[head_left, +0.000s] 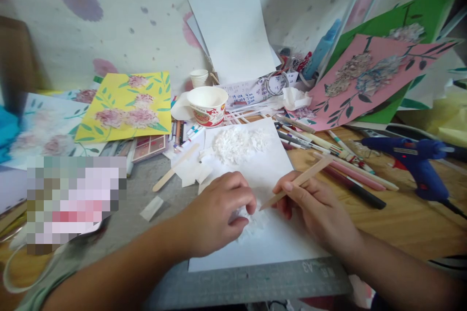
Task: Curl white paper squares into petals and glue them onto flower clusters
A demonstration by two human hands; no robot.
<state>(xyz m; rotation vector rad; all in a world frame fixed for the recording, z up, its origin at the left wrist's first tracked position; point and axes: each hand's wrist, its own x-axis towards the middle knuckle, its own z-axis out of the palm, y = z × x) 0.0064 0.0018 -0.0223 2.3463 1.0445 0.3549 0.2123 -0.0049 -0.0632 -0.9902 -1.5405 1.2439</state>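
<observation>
A white sheet of paper (270, 165) lies in front of me on a grey cutting mat (255, 284). A mound of small white paper scraps (239, 143) sits at its far end. My left hand (219, 214) is curled, its fingertips pinching white scraps pressed onto the sheet. My right hand (314, 204) grips a flat wooden stick (297, 182), whose tip points down at the same spot of scraps (251, 226).
A paper bowl (207, 104) stands behind the sheet, beside a yellow flower picture (127, 104). Pens and pencils (328, 150) lie to the right, with a blue glue gun (412, 160). A pink flower picture (365, 77) leans at the back right. Another wooden stick (175, 167) lies left.
</observation>
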